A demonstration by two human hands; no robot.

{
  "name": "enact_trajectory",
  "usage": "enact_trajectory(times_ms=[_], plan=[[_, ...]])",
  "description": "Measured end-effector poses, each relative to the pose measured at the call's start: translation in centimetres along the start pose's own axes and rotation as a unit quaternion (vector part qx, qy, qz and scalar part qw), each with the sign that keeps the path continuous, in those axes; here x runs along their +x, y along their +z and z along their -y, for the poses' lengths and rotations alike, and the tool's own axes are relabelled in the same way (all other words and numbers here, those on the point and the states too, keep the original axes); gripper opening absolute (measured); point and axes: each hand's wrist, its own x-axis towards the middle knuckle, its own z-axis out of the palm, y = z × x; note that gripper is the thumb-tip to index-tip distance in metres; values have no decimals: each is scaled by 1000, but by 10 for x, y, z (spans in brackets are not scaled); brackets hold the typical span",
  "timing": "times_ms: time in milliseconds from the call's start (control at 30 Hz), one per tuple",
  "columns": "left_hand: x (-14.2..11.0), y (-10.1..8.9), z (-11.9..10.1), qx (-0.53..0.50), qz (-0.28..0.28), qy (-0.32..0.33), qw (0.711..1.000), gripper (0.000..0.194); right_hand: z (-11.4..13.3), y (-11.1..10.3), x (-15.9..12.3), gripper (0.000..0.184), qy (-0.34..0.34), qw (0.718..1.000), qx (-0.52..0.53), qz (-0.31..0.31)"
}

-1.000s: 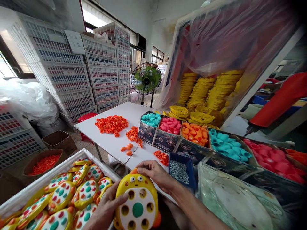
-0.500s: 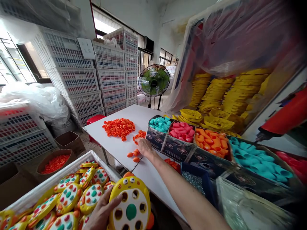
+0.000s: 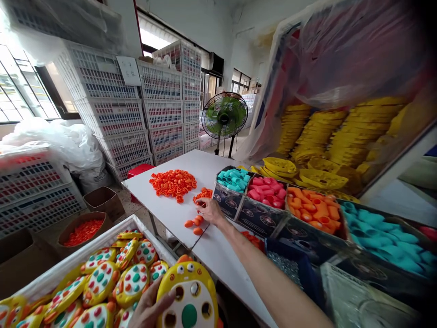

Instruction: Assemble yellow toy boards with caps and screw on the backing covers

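At the bottom centre my left hand (image 3: 150, 306) grips a yellow toy shell (image 3: 209, 296), its thumb over the white front. This animal-shaped toy has eyes, round holes and a green dome in the middle. My right hand (image 3: 210, 210) reaches over the white table to a small heap of orange plastic parts (image 3: 204, 193). Its fingers are bent together there; whatever lies between them is too small to make out. Several smooth orange oval pieces (image 3: 197, 222) lie just below that hand. A larger heap of orange parts (image 3: 173, 183) is further left.
A white crate (image 3: 136, 223) holds several toys with coloured domes. Boxes of turquoise parts (image 3: 234, 178), pink parts (image 3: 266, 189) and orange parts (image 3: 312, 207) line the right side. A blue bin (image 3: 309, 269) contains small metal pieces. A fan (image 3: 224, 116) stands behind the table (image 3: 198, 159).
The view has shifted slightly, so most things sit a little further right. My right hand stays at the small orange heap, its fingers now more bent. My left hand still holds the toy shell.
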Motion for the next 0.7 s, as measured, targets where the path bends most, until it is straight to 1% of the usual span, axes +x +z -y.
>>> enact_trajectory(times_ms=[100,200,267,300,367,433,500,567,700], plan=[[5,6,-1,8,32,29,999,94,15,-13,-33,28,-8,992,128,20],[11,9,0,5,64,40,997,80,36,-24,-83,31,-18,975,213,58],[12,12,2,-5,83,41,996,75,49,-27,-118,30,-11,956,282,83],[12,15,2,-8,95,44,994,73,53,-26,-133,29,-6,950,302,82],[9,19,4,-11,119,51,992,71,59,-23,-158,24,-7,957,286,50],[5,24,6,-13,133,53,990,72,59,-18,-174,20,-23,973,231,2],[0,28,7,-14,139,44,989,74,57,-15,-182,18,-43,979,196,-26],[-4,30,9,-11,145,35,989,72,55,-13,-187,16,-61,981,178,-39],[-9,33,11,-8,162,20,987,51,54,-12,-192,10,-114,984,127,-57]])
